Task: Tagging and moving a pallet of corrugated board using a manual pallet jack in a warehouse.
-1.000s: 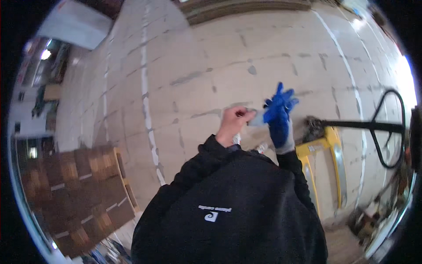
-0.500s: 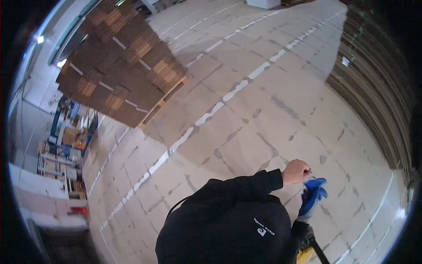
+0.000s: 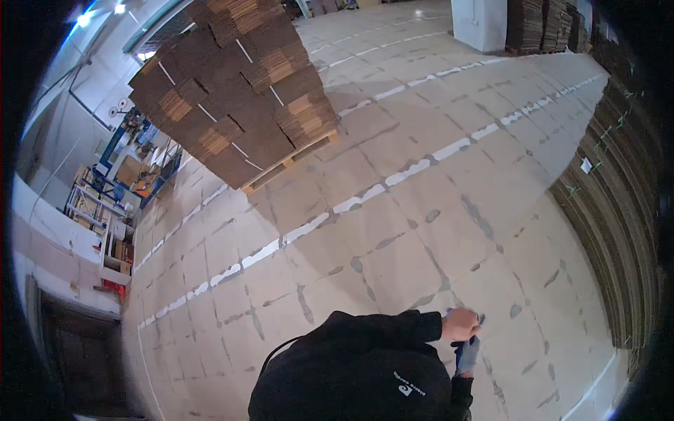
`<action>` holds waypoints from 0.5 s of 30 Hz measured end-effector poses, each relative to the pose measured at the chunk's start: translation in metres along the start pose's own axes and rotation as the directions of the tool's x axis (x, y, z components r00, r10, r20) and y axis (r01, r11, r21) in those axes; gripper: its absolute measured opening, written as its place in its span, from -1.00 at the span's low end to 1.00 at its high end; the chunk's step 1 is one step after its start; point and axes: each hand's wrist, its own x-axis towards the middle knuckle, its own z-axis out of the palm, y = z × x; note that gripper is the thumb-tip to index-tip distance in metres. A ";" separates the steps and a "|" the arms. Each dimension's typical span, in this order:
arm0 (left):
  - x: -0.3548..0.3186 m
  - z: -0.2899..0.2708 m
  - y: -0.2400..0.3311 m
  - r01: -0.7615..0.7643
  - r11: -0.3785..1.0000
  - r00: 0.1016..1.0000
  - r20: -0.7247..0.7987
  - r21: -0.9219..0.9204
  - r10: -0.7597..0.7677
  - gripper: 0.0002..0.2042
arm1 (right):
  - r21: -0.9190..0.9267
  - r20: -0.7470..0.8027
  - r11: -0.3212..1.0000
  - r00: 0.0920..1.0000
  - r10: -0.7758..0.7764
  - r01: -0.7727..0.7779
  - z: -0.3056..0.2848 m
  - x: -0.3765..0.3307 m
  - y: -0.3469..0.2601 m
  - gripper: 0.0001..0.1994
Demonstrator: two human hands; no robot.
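Note:
My left hand (image 3: 460,324) is bare and comes out of a black sleeve in front of my body. Its fingers are curled closed, with small dark bits showing at their edge. Whatever lies inside them is too small and blurred to name. Close below it is my right hand (image 3: 466,356), in a grey and blue work glove. The two hands meet or overlap, and the right hand's fingers are mostly hidden behind the left.
A tall stack of flat brown cardboard (image 3: 232,91) rests on a wooden pallet (image 3: 291,163) ahead to the left. Long layered cardboard sheets (image 3: 611,210) line the right side. A white pillar (image 3: 479,24) rises far ahead. Shelving (image 3: 98,196) stands along the left wall, beyond the tiled floor (image 3: 393,231).
Both hands have come lower and closer together, and the gloved right hand has drawn in under the left. My view has shifted, showing more of the far floor and the pillar.

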 end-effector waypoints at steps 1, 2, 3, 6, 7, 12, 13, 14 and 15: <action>-0.002 -0.002 0.003 -0.021 1.000 0.997 0.078 -0.020 0.022 -0.65 | 0.268 -0.030 0.963 0.999 0.012 -0.003 -0.002 0.008 0.016 -0.74; -0.004 -0.005 0.006 -0.042 0.998 0.986 0.157 -0.039 0.048 -0.63 | 0.519 -0.057 0.855 0.998 0.031 0.003 -0.002 0.019 0.036 -0.74; -0.008 -0.009 0.010 -0.056 0.997 0.970 0.235 -0.048 0.066 -0.60 | 0.520 -0.075 0.853 0.997 -0.007 0.045 -0.008 0.048 0.074 -0.74; 0.000 0.011 0.005 -0.131 0.991 0.974 0.186 -0.014 0.132 -0.60 | 0.507 -0.140 0.846 0.984 -0.106 0.163 -0.028 0.094 0.128 -0.77; -0.002 0.009 0.003 -0.089 0.996 0.974 0.210 -0.008 0.089 -0.61 | 0.473 -0.095 0.870 0.990 -0.108 0.140 -0.017 0.077 0.099 -0.78; 0.014 0.024 -0.031 -0.027 0.983 0.996 0.091 0.180 0.011 -0.79 | 0.119 -0.041 0.993 0.999 0.032 -0.026 -0.002 0.018 -0.002 -0.84; 0.023 0.024 -0.040 -0.003 0.973 0.995 0.098 0.229 -0.020 -0.82 | 0.024 -0.069 0.996 0.994 0.090 -0.089 -0.002 0.016 -0.007 -0.82; 0.029 0.022 -0.045 0.013 0.960 0.993 0.110 0.280 -0.046 -0.85 | -0.127 -0.065 0.992 0.998 0.017 -0.025 0.003 0.015 -0.011 -0.71; 0.034 0.018 -0.051 0.027 0.974 0.998 0.052 0.226 -0.040 -0.83 | -0.361 -0.065 0.932 0.995 -0.074 0.046 0.004 0.031 0.016 -0.71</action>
